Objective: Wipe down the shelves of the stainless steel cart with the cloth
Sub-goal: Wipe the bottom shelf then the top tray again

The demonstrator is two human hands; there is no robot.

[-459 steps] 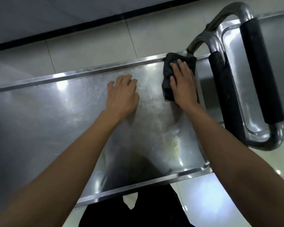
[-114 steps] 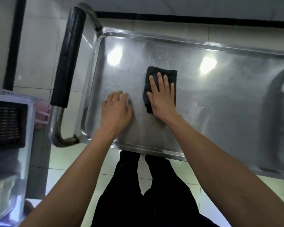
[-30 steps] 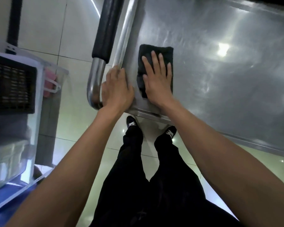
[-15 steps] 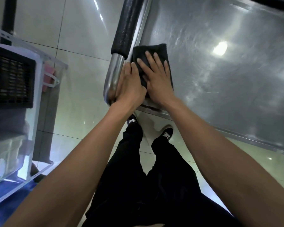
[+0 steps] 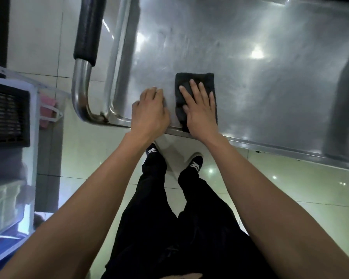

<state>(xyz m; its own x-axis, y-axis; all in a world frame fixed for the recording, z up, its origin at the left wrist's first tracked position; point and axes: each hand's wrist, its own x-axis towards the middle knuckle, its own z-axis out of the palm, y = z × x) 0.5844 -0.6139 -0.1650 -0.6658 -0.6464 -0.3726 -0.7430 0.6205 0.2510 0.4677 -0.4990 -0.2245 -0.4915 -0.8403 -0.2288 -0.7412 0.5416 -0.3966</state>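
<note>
Head view showed our right hand (image 5: 199, 109) lying flat on the folded black cloth (image 5: 195, 93), fingers straight and spread a little, palm pressing the cloth down against the brushed stainless steel top shelf of the cart (image 5: 270, 87). Nothing was curled round the cloth; we held it only by pressure from above. It lay near the shelf's front rim, its near end reaching that raised edge beneath our wrist, its far end showing beyond our fingertips.

Our left hand (image 5: 150, 111) rested just beside it, on the same shelf close to the near corner, fingers bent over loosely and gripping nothing that we could make out; we judged it to be steadying the cart or our own weight. Beyond that hand ran the curved steel push handle with its black foam sleeve (image 5: 87, 31), standing off the shelf's end. Farther left stood a white unit with a dark slatted grille (image 5: 8, 115) on the pale tiled floor (image 5: 290, 188), and our black trousers and shoes showed below the rim.

We took the step in hand to be wiping the top shelf, at its end nearest the handle. Streaks on the metal suggested passes already made. The next move, as we judged it, called for even downward pressure and a long stroke along the shelf. Any lower shelves were hidden from us and presumably remained to be done.
</note>
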